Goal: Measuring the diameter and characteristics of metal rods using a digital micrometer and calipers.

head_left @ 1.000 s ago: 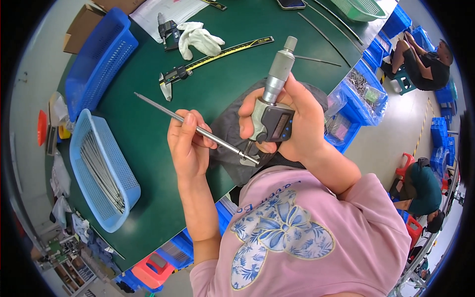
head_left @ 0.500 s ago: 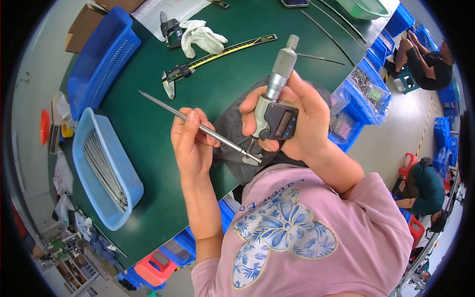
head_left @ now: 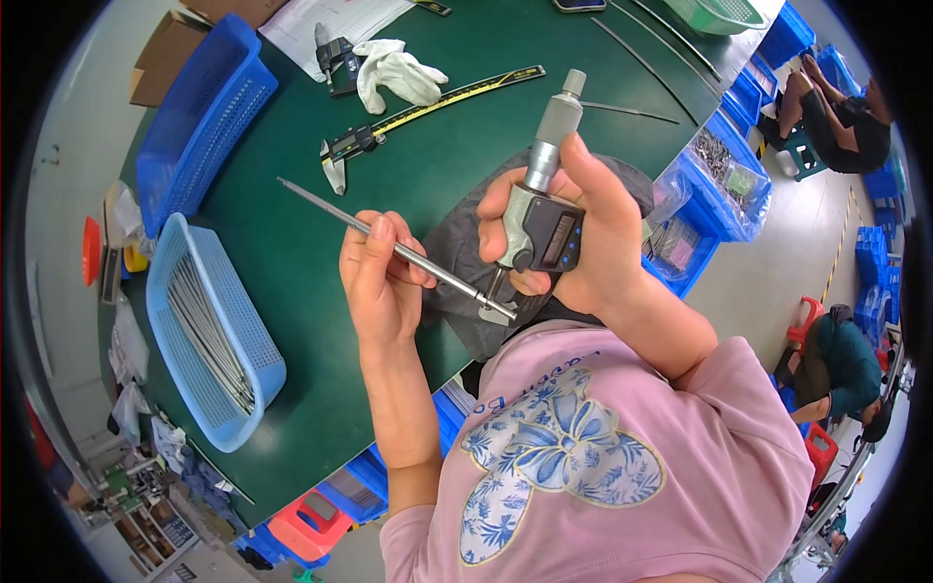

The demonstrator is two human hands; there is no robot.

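Micrometer part-hid. by R hand; readout too sm. to read. Rod mid hid. by L hand. Phone, 1 o'clock, cut off.

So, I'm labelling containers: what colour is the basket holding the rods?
The rod basket is light blue, clearest in the head view.
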